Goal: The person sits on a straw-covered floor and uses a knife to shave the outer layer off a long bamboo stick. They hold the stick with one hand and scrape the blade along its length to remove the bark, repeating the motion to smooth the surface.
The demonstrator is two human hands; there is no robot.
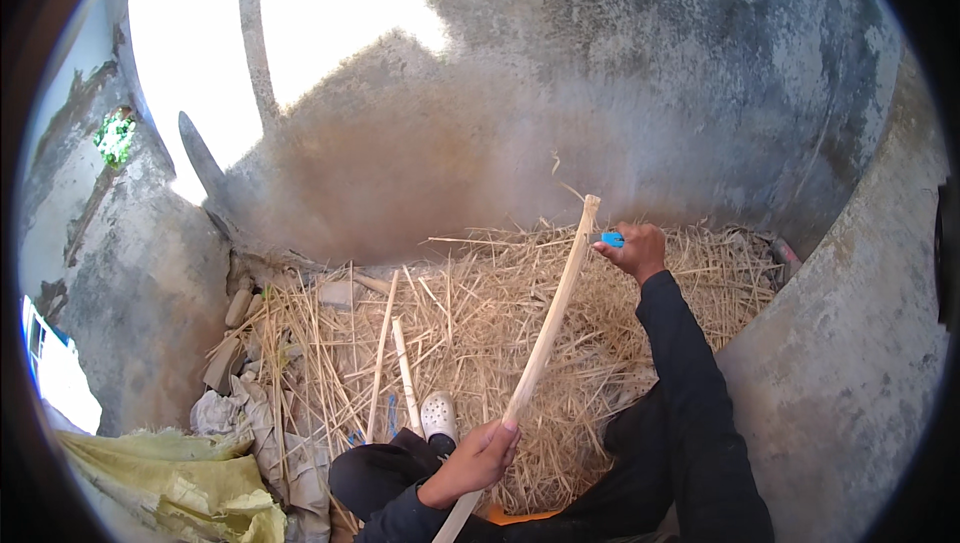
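Head view: left hand (pixel 478 461) gripped a long pale stick (pixel 545 338) low; right hand (pixel 634 248) held a blue-handled tool (pixel 611 239) at its top, over straw (pixel 480 333).

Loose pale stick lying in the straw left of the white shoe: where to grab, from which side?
Take the loose stick at mid-length, from above, fingers closing across its width. It lies nearly flat on the straw pile, lower end by the white shoe, so the middle is the freest part. Both hands are occupied: left hand and right hand on the long stick.
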